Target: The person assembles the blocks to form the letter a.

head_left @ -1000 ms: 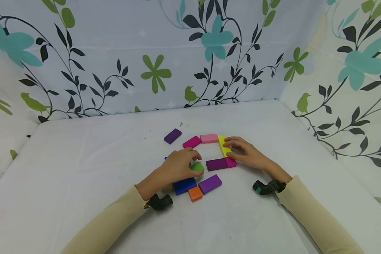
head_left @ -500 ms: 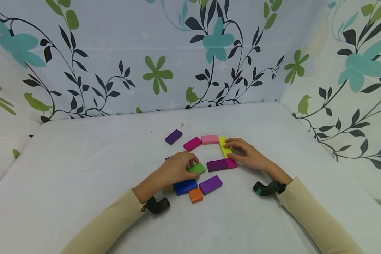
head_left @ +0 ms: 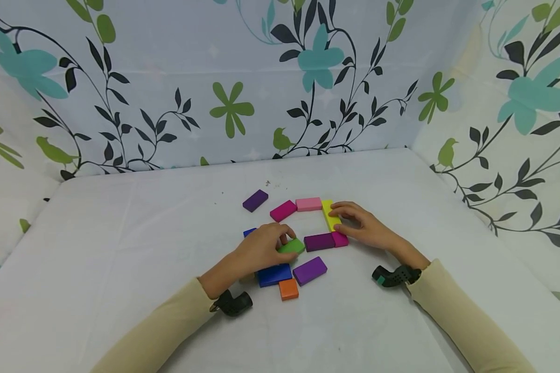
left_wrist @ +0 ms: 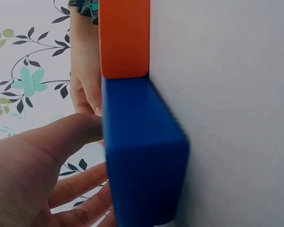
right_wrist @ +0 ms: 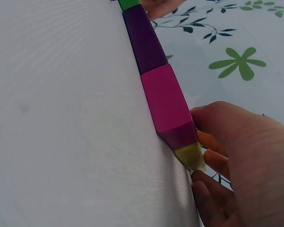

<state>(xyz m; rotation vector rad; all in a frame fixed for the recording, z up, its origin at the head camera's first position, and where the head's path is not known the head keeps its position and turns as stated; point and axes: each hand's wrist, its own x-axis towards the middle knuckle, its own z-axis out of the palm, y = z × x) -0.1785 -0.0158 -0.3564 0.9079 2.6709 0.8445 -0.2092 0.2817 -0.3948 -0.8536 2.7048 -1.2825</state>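
Note:
My left hand pinches a green block between thumb and fingers, beside the left end of a dark purple block. With curled thumb and fingers, my right hand holds a long yellow block from its right side. A small magenta block sits between the dark purple block and the near end of the yellow one. At the yellow block's far end lies a pink block, followed leftward by a magenta block. The left hand hides part of the green block.
Nearer the body lie a blue block, an orange block and a violet block. A purple block lies at the back left. Another blue block shows partly behind the left hand. White cloth covers the table.
My left hand has shifted slightly, bringing the green block right, up to the dark purple block's left end. The right hand stays at the yellow block.

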